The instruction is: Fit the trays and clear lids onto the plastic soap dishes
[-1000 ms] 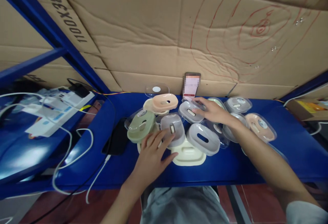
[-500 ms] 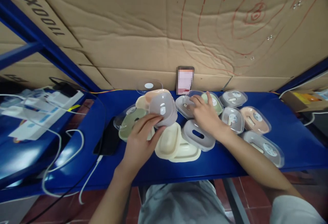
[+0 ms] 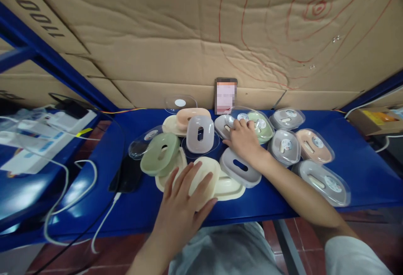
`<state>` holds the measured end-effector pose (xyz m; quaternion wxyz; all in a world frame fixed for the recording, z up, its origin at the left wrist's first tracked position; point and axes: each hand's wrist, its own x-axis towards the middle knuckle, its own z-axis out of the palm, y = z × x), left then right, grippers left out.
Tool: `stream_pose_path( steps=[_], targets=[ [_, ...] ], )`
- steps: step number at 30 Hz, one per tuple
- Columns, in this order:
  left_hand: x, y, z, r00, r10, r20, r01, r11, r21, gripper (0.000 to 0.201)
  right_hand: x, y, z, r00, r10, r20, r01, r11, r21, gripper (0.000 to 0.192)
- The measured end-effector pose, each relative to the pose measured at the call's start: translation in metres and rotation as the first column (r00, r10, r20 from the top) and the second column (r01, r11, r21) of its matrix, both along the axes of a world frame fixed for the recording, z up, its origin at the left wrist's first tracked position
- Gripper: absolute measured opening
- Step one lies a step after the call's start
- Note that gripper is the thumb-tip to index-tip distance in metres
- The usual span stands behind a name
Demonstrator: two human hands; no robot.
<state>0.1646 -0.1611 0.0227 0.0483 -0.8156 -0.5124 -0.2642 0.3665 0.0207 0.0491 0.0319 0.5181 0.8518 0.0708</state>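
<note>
My left hand is open, fingers spread over a cream tray near the front edge. It grips nothing. My right hand has its fingers bent down and closed at a clear lid, beside a lidded grey box and a green box; its fingertips are partly hidden. A grey box with an oval slot rests over another clear lid in the middle. Below my right wrist lies a second slotted grey box. A green slotted box stands left of my left fingers.
Several lidded boxes stand at right, a peach one among them. A phone leans on the cardboard wall. A peach box sits at the back. Left are a black power bank, a cable and power strips.
My left hand has let go of the grey box, which now stands slot up in the middle, and has moved down over the cream tray. My right fingers have curled in more.
</note>
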Motion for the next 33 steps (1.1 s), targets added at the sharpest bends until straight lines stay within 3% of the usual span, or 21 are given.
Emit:
stream_pose_path(
  steps=[3, 7, 10, 13, 15, 17, 20, 26, 28, 31, 33],
  targets=[
    [-0.002, -0.019, -0.021, 1.0, 0.025, -0.006, -0.025, 0.998, -0.055, 0.048, 0.003, 0.004, 0.004, 0.999, 0.028, -0.016, -0.029, 0.999, -0.036, 0.035],
    [-0.013, -0.015, -0.039, 0.999, -0.05, -0.008, 0.049, 0.996, -0.077, 0.046, 0.016, 0.011, 0.022, 0.994, 0.016, -0.107, -0.029, 0.993, -0.116, 0.049],
    [-0.018, -0.004, -0.04, 0.996, -0.087, -0.013, 0.086, 0.993, -0.077, 0.046, 0.03, 0.017, 0.035, 0.967, -0.026, -0.253, -0.011, 0.99, -0.142, 0.052],
    [-0.014, 0.004, -0.036, 1.0, -0.008, -0.001, 0.008, 0.999, -0.031, 0.048, 0.041, 0.018, 0.043, 0.919, 0.085, -0.384, -0.145, 0.981, -0.129, 0.045],
    [-0.008, 0.006, -0.034, 0.999, 0.047, 0.015, -0.047, 0.999, 0.0, 0.051, 0.045, 0.013, 0.045, 0.903, 0.143, -0.404, -0.191, 0.978, -0.08, 0.04],
    [-0.002, 0.007, -0.031, 0.998, 0.062, 0.029, -0.062, 0.998, 0.007, 0.053, 0.049, 0.002, 0.047, 0.918, 0.135, -0.373, -0.149, 0.989, -0.009, 0.038],
    [0.003, 0.006, -0.027, 0.999, 0.015, 0.034, -0.015, 1.0, 0.0, 0.052, 0.061, -0.026, 0.045, 0.955, 0.085, -0.283, -0.08, 0.996, 0.03, 0.038],
    [0.012, 0.004, -0.03, 0.995, -0.101, -0.001, 0.101, 0.994, -0.048, 0.051, 0.083, -0.091, 0.019, 0.988, -0.11, -0.107, 0.1, 0.99, -0.1, 0.049],
    [0.017, 0.005, -0.034, 0.991, -0.126, -0.035, 0.124, 0.991, -0.053, 0.05, 0.082, -0.103, 0.012, 0.987, -0.056, -0.151, 0.042, 0.995, -0.092, 0.048],
    [0.019, 0.005, -0.039, 0.99, -0.13, -0.054, 0.128, 0.991, -0.044, 0.049, 0.084, -0.109, 0.008, 0.947, 0.146, -0.287, -0.174, 0.982, -0.074, 0.049],
    [0.019, 0.004, -0.039, 0.992, -0.12, -0.047, 0.118, 0.993, -0.029, 0.049, 0.095, -0.107, 0.006, 0.929, 0.145, -0.341, -0.159, 0.987, -0.013, 0.049]
  ],
)
